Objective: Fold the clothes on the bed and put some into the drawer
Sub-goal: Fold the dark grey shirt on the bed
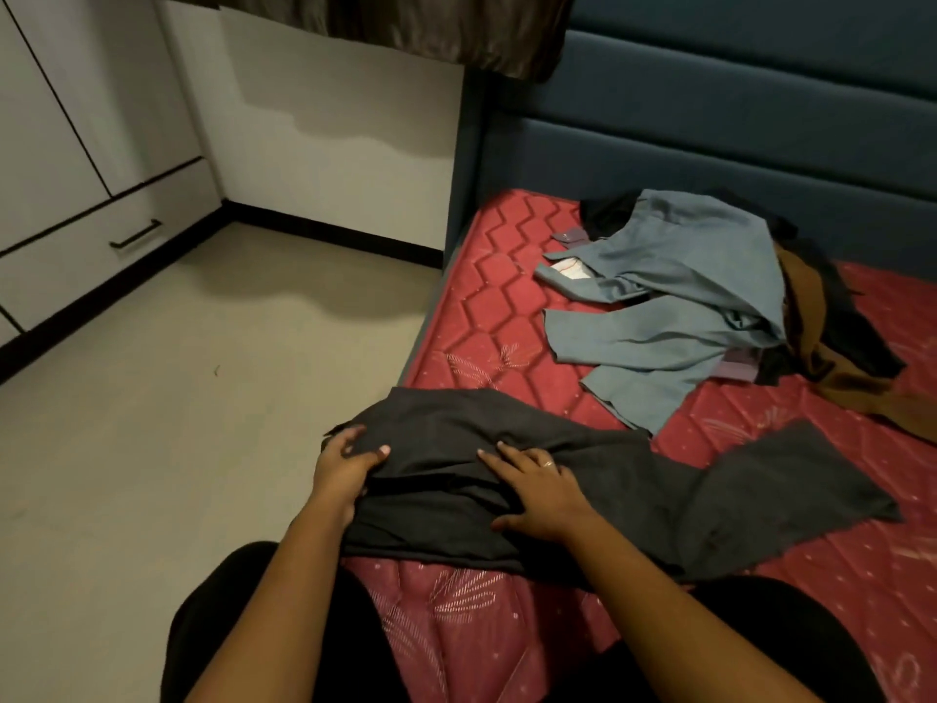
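Head view showed the dark grey, limp cloth garment point(659, 492) lying across the red quilted mattress point(487, 307) at 6 o'clock, near its edge. It looked light, soft and likely to slump, so best taken at a hem or corner. Its long axis ran from 9 to 3 o'clock, with the loose end pointing towards 4. The left hand point(345, 466) gripped the 9 o'clock end with curled fingers. The right hand point(537, 494) pressed flat on the middle, fingers spread.

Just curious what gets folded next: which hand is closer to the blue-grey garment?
Right. The right hand lies flat on the dark grey garment, nearest the blue-grey garment; the left hand grips that dark garment's left edge, farther off.
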The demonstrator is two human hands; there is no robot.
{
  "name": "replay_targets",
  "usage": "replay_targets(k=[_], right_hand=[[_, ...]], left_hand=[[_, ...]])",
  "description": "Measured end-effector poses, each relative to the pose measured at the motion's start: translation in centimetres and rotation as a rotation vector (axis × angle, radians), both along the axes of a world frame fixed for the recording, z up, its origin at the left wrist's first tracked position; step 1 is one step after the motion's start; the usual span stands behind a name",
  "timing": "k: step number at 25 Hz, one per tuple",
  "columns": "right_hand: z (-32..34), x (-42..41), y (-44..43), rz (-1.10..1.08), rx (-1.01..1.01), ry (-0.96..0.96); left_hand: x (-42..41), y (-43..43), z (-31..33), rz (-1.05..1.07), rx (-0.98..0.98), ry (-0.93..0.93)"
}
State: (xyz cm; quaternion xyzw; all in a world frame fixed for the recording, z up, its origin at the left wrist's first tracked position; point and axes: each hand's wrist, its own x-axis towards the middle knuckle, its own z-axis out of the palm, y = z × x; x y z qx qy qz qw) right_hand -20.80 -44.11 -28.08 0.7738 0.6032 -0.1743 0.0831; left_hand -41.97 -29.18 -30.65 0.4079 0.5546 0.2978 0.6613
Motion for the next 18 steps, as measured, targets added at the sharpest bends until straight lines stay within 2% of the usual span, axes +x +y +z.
replay_targets(k=[2, 4, 7, 10, 11, 13, 15, 18], right_hand=[[0.1, 0.2, 0.1, -0.013, 0.015, -0.007], [-0.1, 0.5, 0.3, -0.036, 0.017, 0.028], [-0.9, 1.6, 0.0, -0.066, 0.027, 0.123], [-1.3, 2.0, -0.2, -0.221, 0.138, 0.455], [-1.4, 2.1, 0.0, -0.280, 0.189, 0.512], [-1.5, 2.7, 0.2, -0.314, 0.235, 0.463], [-1.7, 3.0, 0.5, -0.291, 0.187, 0.395], [-1.9, 3.0, 0.8, -0.287, 0.167, 0.333]], left_hand=[[0.3, 0.4, -0.3, -0.030, 0.093, 0.236], [-0.1, 0.6, 0.0, -0.120, 0.153, 0.383], [-1.3, 0.6, -0.1, -0.219, 0.106, 0.384], [-2.2, 0.3, -0.4, -0.189, 0.065, 0.371], [-2.4, 0.2, -0.5, -0.191, 0.022, 0.332], [-2.5, 0.0, -0.2, -0.256, -0.023, 0.287], [-2.3, -0.1, -0.2, -0.276, 0.001, 0.300], [-2.1, -0.6, 0.0, -0.193, 0.137, 0.427]])
